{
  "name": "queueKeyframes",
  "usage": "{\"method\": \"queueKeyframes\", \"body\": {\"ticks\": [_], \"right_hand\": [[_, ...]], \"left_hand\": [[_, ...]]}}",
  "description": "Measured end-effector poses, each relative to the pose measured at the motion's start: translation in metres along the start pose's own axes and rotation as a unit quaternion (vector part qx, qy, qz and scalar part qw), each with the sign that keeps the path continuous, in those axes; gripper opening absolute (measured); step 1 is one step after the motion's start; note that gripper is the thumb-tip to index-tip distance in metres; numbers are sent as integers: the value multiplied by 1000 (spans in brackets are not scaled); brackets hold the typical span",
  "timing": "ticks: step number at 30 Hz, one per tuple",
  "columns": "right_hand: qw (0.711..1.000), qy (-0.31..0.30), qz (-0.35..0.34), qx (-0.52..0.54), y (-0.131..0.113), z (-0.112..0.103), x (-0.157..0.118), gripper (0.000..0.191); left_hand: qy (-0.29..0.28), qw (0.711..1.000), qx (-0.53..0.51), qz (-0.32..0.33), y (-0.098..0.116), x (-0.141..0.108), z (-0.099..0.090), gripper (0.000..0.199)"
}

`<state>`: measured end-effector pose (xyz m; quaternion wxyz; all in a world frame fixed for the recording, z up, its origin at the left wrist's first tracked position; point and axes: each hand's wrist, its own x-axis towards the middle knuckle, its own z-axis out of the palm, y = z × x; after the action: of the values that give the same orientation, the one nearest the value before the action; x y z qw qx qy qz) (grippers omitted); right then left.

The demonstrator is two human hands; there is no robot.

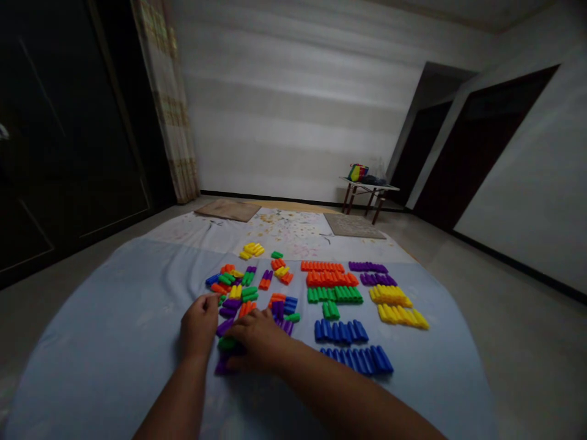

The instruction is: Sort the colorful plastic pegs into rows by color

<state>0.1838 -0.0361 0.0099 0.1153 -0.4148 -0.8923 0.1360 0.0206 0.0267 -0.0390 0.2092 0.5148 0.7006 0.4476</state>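
Observation:
Short, tube-like plastic blocks (235,292) in orange, green, yellow, blue and purple lie in a loose mixed pile on a light blue tablecloth (114,330). My left hand (199,321) rests at the pile's left edge with its fingers curled closed. Whatever those fingers hold, if anything, is hidden. Over the near part of the pile, my right hand (261,339) reaches with thumb and fingers apart. A dark green block (227,344) shows between them, and a purple block (222,367) lies by the thumb. The palm hides other blocks beneath it.
Right of the pile are single-colour rows: orange (331,279), green (342,294), blue (342,332), purple (378,279) and yellow (402,316). My right forearm partly covers the nearest blue row. Two mats (229,210) lie at the far edge. A small table (371,184) stands behind.

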Motion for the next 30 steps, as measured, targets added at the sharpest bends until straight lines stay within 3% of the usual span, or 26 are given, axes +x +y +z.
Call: {"method": "queueKeyframes", "body": {"ticks": [6,12,16,20,26,30], "right_hand": [[998,5,21,-59,-1,-9,-1,28],[993,81,81,20,11,-33,-37,33],[992,14,102,79,15,-43,-67,29],[987,-80,108,89,18,-33,-81,34],[992,23,125,15,24,-17,-87,45],[991,24,131,-3,24,-12,-94,59]], "left_hand": [[-1,1000,22,-3,-2,6,1,33],[4,1000,22,-3,-5,7,0,34],[7,1000,25,11,-7,8,0,34],[3,1000,21,4,-3,7,0,32],[-3,1000,21,-6,-2,9,-1,30],[-3,1000,19,-5,-3,10,-1,32]]}}
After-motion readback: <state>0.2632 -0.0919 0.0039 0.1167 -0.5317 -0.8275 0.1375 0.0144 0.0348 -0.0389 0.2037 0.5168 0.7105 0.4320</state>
